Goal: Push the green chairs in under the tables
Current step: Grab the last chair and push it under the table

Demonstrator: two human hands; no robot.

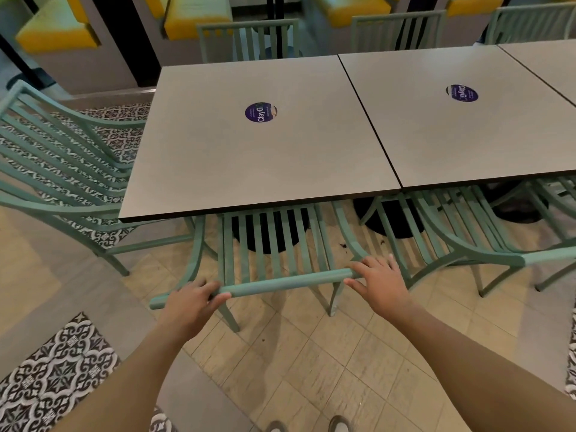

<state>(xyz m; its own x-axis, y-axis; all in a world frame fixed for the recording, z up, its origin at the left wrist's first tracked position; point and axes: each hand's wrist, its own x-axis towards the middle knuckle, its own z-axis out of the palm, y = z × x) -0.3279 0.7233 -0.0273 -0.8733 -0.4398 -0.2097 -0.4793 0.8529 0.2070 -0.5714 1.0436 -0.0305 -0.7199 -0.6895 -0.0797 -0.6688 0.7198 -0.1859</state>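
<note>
A green slatted chair (274, 244) stands in front of me with its seat tucked under the near grey table (218, 157). Both my hands are on its top rail. My left hand (191, 302) grips the rail's left part, fingers over the top and thumb under it. My right hand (378, 280) lies on the right end of the rail, fingers curled over it. A second green chair (461, 241) to the right sits partly under the neighbouring table (467, 135). A third green chair (65, 169) stands at the near table's left side, out from the table.
More green chairs (249, 42) line the far side of the tables. Yellow booth seats (59, 32) run along the back. Black pedestal bases (268, 232) stand under the tables. The floor is beige tile with patterned black-and-white strips (56, 375). My shoes show at the bottom edge.
</note>
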